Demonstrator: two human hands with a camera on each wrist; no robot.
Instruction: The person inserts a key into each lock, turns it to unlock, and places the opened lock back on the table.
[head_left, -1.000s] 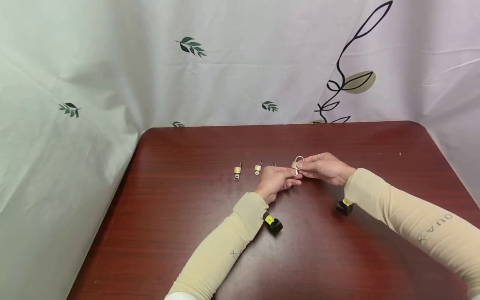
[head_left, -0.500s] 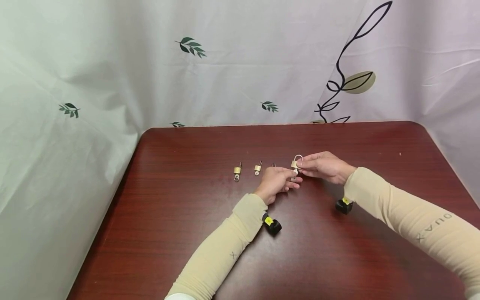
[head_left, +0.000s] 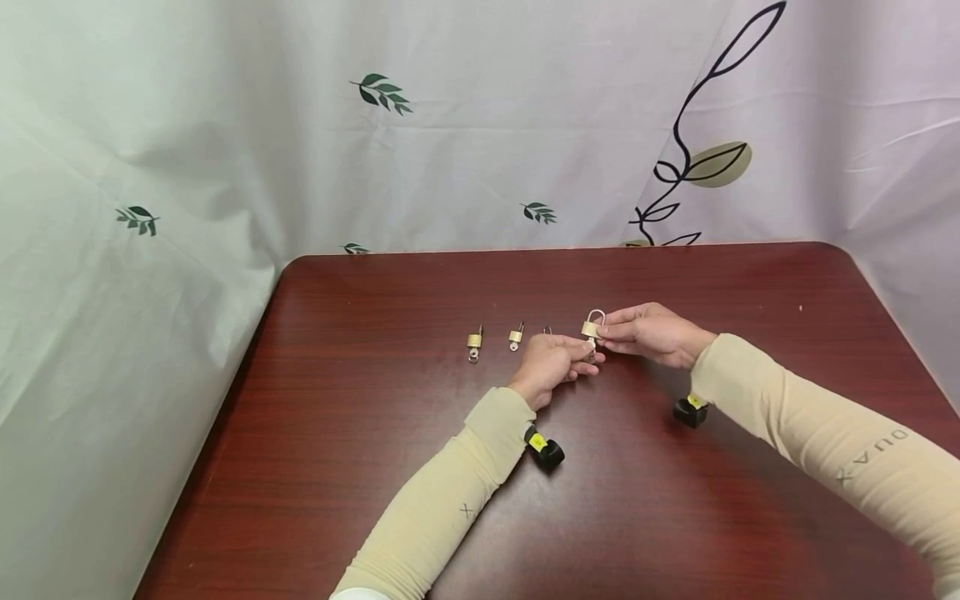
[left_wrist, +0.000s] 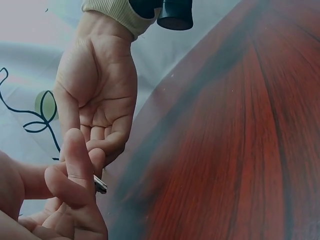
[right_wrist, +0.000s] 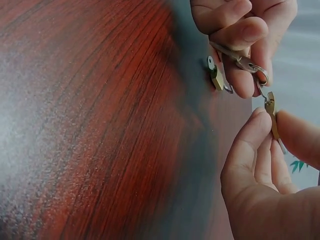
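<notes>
My right hand (head_left: 648,335) pinches a small brass padlock (head_left: 591,329) between thumb and fingers, its silver shackle pointing away. Just below it, my left hand (head_left: 555,362) grips a silver key (right_wrist: 245,63) on a small ring (right_wrist: 263,75). A second key (right_wrist: 260,92) on that ring reaches the padlock's keyhole end; how far it goes in, I cannot tell. In the left wrist view, a bit of silver metal (left_wrist: 100,184) sticks out beside the left fingers. Both hands are held close together above the table.
Two brass padlocks with keys, one on the left (head_left: 475,342) and one nearer (head_left: 516,337), lie on the dark red table (head_left: 360,450). A third shackle (head_left: 547,331) shows behind my left hand. A patterned curtain (head_left: 450,167) hangs behind the table.
The padlock and the keys have turned slightly, so they now stand more in line with each other. Both hands shift only a little and keep their hold.
</notes>
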